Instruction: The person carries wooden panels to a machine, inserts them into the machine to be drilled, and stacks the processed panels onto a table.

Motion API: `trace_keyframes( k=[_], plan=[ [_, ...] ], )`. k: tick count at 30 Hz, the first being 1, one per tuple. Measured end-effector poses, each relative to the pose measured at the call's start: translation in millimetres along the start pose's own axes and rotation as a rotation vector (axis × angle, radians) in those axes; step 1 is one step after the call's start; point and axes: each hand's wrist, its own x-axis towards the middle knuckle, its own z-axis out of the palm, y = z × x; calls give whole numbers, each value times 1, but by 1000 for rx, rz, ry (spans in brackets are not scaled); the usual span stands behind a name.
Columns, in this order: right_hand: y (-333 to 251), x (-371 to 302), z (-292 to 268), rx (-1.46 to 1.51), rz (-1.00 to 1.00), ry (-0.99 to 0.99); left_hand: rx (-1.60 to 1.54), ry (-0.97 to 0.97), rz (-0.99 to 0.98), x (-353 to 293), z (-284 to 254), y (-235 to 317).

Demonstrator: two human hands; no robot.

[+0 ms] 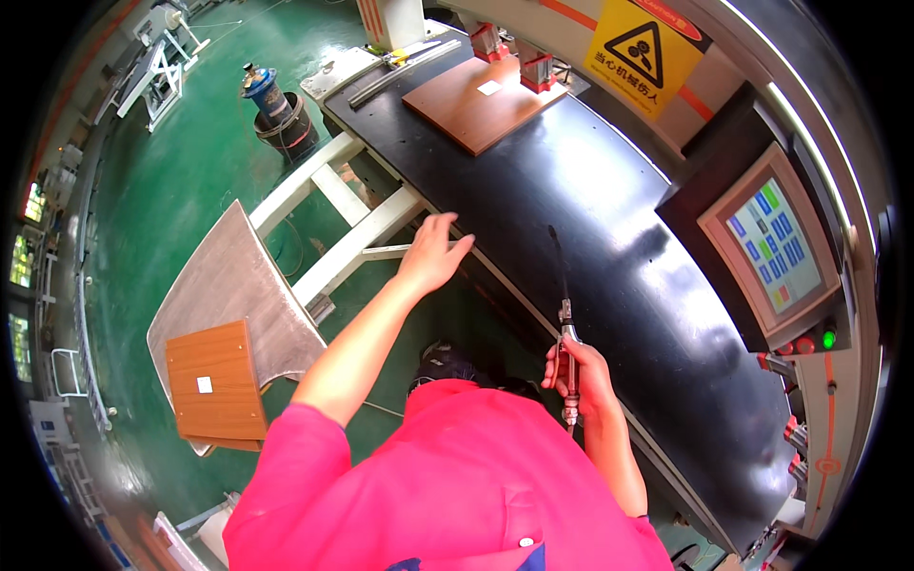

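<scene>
By black table (666, 381) | right fingers (550, 369) gripping slim tool (571, 381) | silver-reddish, dark nozzle (562, 264)

From the body (466, 457), a brown rectangular wooden panel (471, 119) is placed at twelve o'clock, on the long black table (609, 238). A slender silvery metal tool (571, 379) is held at one, in the right hand (594, 373). Between nine and ten, a second brown wooden panel (224, 366) is laid upon a grey curved board (228, 281).
</scene>
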Motion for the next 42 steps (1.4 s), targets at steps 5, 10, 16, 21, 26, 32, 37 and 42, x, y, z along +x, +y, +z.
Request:
trace_keyframes(
  k=[5,10,16,21,26,32,37,42],
  plan=[
    [-2,13,5,68,53,-14,164,-58,-30,140,21,5],
    [-13,25,35,75,63,21,484,60,74,276,66,-52],
    [-27,51,56,171,22,137,619,161,231,285,86,-61],
    [-46,75,62,145,-13,171,544,-20,521,231,47,-79],
    [-48,83,63,150,-26,151,448,-391,727,227,-39,-124],
    [-48,83,65,213,-35,188,359,-257,319,255,-46,-124],
    [-51,87,65,220,-43,224,500,-313,427,166,16,-57],
    [-59,96,70,156,-22,213,528,-250,578,228,3,-90]
  ],
)
